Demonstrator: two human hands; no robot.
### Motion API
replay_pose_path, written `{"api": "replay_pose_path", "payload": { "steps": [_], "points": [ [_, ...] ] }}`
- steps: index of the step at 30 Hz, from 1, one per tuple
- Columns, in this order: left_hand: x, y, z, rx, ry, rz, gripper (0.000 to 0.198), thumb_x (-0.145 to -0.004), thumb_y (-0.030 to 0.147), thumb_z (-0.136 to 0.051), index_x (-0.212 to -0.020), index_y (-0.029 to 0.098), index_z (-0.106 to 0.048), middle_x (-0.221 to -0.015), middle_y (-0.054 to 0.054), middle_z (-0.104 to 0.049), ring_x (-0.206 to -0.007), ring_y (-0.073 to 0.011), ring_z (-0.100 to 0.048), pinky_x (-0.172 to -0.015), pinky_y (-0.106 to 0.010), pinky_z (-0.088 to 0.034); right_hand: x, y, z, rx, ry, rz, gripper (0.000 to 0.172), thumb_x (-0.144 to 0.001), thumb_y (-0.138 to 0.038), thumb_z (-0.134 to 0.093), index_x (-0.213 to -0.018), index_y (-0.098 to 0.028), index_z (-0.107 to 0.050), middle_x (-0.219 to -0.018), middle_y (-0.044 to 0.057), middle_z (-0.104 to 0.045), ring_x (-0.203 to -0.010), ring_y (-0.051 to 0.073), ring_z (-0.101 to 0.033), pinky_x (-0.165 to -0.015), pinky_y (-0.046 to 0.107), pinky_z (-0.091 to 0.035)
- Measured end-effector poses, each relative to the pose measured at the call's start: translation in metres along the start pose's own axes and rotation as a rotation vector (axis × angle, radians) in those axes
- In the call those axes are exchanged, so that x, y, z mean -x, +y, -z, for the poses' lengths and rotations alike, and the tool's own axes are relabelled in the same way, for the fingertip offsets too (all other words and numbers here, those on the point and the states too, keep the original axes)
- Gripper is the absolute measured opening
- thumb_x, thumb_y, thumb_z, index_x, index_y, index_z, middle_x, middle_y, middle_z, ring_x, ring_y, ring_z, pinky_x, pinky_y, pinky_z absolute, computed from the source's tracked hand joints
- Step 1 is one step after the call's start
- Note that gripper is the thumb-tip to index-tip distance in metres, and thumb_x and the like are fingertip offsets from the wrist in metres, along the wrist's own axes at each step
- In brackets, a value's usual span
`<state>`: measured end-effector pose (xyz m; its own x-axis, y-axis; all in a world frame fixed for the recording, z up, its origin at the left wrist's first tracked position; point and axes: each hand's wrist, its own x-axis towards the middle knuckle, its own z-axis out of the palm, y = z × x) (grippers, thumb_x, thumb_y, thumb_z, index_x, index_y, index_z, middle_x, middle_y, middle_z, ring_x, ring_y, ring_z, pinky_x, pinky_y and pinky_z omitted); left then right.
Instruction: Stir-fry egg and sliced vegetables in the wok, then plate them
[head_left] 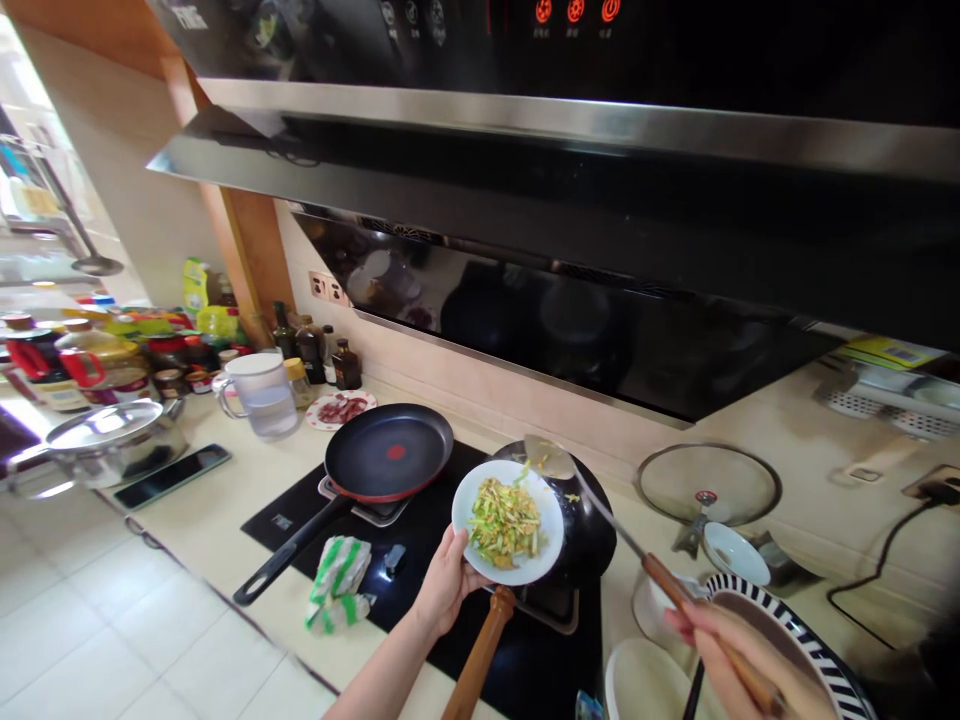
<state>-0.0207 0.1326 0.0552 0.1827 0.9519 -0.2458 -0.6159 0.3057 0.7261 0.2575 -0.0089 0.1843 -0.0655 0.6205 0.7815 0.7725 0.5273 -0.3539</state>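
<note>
One bare left hand [442, 585] is holding a round white plate [553, 525] at its near left edge in the head view; the fingers are pinching the rim, with the thumb lying on the upper side. The plate is carrying a heap of chopped green and yellow food [507, 522] and is hanging above a black round wok [592, 535], whose brown wooden handle [484, 650] is pointing toward the person. The bare right hand [739, 650] is curling its fingers around the wooden grip of a long metal spatula [551, 460]. The spatula's blade is reaching just behind the far rim of the plate; whether it is touching the wok, one cannot tell. To the left, a flat black frying pan with a red centre dot [382, 440] is sitting on the black glass hob [559, 670], and a crumpled green-and-white striped cloth [341, 570] is lying near the pan's handle. A round glass lid [675, 480] is leaning at the wall, right of the wok.
</note>
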Motion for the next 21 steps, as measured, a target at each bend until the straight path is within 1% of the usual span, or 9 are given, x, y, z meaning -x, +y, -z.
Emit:
{"api": "replay_pose_path", "payload": {
  "steps": [3,7,9,12,14,15,18,20,21],
  "points": [
    [0.011,0.007,0.018,-0.011,0.047,-0.016,0.042,-0.088,0.028,-0.055,-0.126,0.021,-0.042,-0.097,-0.011,-0.070,-0.082,-0.0247,-0.071,-0.068,-0.039,-0.060,-0.009,0.035,-0.008,-0.084,0.022,-0.299,0.016,-0.078,-0.032,-0.065,-0.089,-0.022,-0.069,-0.080,0.004,-0.074,-0.068,0.019,-0.072,-0.063,0.019,-0.059],
    [0.032,0.019,0.046,-0.031,0.140,-0.025,0.043,-0.086,0.026,-0.058,-0.126,0.022,-0.043,-0.102,-0.010,-0.071,-0.090,-0.0253,-0.070,-0.074,-0.039,-0.060,-0.031,0.092,-0.041,-0.093,-0.090,-0.593,0.028,-0.077,-0.044,-0.062,-0.089,-0.019,-0.069,-0.072,0.005,-0.073,-0.063,0.020,-0.070,-0.057,0.023,-0.058],
    [0.042,0.024,0.059,-0.033,0.166,-0.042,0.047,-0.086,0.027,-0.059,-0.130,0.024,-0.042,-0.107,-0.010,-0.070,-0.094,-0.0255,-0.069,-0.077,-0.039,-0.060,-0.044,0.108,-0.062,-0.150,-0.094,-0.715,0.033,-0.077,-0.045,-0.060,-0.091,-0.017,-0.068,-0.064,0.005,-0.071,-0.058,0.021,-0.069,-0.053,0.026,-0.058],
    [0.055,0.029,0.073,-0.017,0.210,-0.069,0.055,-0.084,0.026,-0.061,-0.134,0.025,-0.039,-0.111,-0.010,-0.069,-0.097,-0.0266,-0.068,-0.080,-0.040,-0.059,-0.058,0.113,-0.088,-0.348,-0.120,-0.810,0.040,-0.077,-0.048,-0.058,-0.094,-0.013,-0.065,-0.063,0.007,-0.069,-0.059,0.023,-0.069,-0.054,0.030,-0.058],
    [0.060,0.031,0.078,0.004,0.239,-0.065,0.059,-0.083,0.024,-0.062,-0.137,0.025,-0.036,-0.112,-0.011,-0.068,-0.098,-0.0274,-0.068,-0.081,-0.040,-0.059,-0.059,0.110,-0.097,-0.384,-0.198,-0.731,0.040,-0.080,-0.048,-0.057,-0.097,-0.013,-0.064,-0.071,0.008,-0.070,-0.064,0.023,-0.070,-0.059,0.031,-0.059],
    [0.062,0.031,0.080,0.018,0.246,-0.062,0.061,-0.083,0.023,-0.062,-0.138,0.025,-0.035,-0.113,-0.011,-0.068,-0.098,-0.0276,-0.068,-0.081,-0.041,-0.059,-0.057,0.107,-0.100,-0.342,-0.239,-0.635,0.037,-0.082,-0.046,-0.056,-0.097,-0.014,-0.065,-0.077,0.009,-0.071,-0.069,0.022,-0.070,-0.065,0.031,-0.059],
    [0.066,0.030,0.084,0.053,0.255,-0.063,0.064,-0.083,0.021,-0.062,-0.140,0.025,-0.033,-0.114,-0.011,-0.068,-0.100,-0.0274,-0.067,-0.082,-0.040,-0.059,-0.042,0.096,-0.104,-0.139,-0.334,-0.237,0.025,-0.088,-0.036,-0.052,-0.101,-0.019,-0.066,-0.095,0.008,-0.070,-0.086,0.019,-0.068,-0.080,0.029,-0.055],
    [0.067,0.029,0.085,0.068,0.266,-0.063,0.065,-0.083,0.020,-0.063,-0.140,0.024,-0.033,-0.114,-0.010,-0.069,-0.100,-0.0270,-0.067,-0.082,-0.038,-0.059,-0.028,0.084,-0.101,-0.064,-0.423,-0.017,0.023,-0.091,-0.029,-0.048,-0.104,-0.022,-0.066,-0.097,0.007,-0.068,-0.087,0.016,-0.067,-0.081,0.026,-0.054],
    [0.067,0.029,0.085,0.072,0.273,-0.063,0.065,-0.082,0.020,-0.063,-0.140,0.024,-0.034,-0.114,-0.010,-0.069,-0.099,-0.0268,-0.067,-0.081,-0.038,-0.059,-0.021,0.078,-0.098,-0.045,-0.477,0.052,0.024,-0.091,-0.027,-0.047,-0.106,-0.022,-0.065,-0.097,0.007,-0.068,-0.085,0.015,-0.067,-0.079,0.024,-0.054]
  ]
}}
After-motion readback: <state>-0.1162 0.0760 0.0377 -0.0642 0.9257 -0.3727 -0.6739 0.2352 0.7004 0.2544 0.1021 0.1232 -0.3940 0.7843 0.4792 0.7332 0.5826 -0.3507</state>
